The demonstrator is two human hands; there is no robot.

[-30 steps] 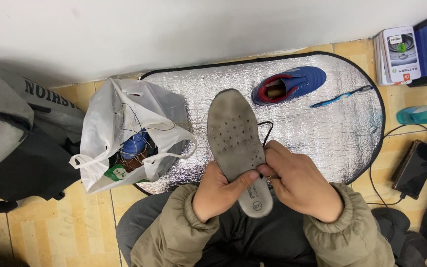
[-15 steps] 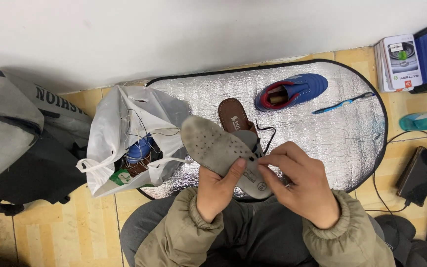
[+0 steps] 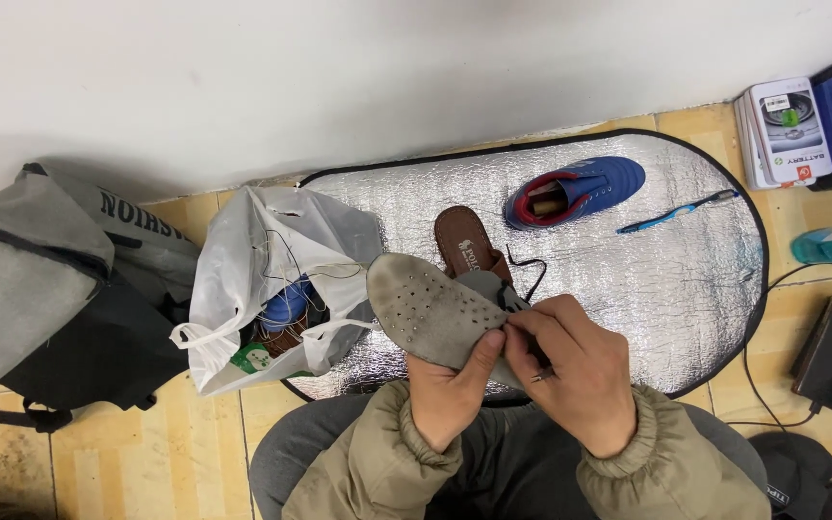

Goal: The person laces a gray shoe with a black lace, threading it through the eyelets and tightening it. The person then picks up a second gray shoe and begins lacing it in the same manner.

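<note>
While both hands, left (image 3: pixel 450 390) and right (image 3: pixel 570 371), grip one grey insole (image 3: pixel 430 313), one blue shoe (image 3: pixel 578 190) and one white bag (image 3: pixel 262 279) lie on the mat (image 3: pixel 647 279).

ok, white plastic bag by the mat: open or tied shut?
Open. The white plastic bag gapes at the mouth with its handles loose, and a blue item and other contents show inside. It lies partly on the silver mat.

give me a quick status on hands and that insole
Left hand and right hand both gripping grey insole. Brown shoe just behind it. Nothing blocking.
</note>
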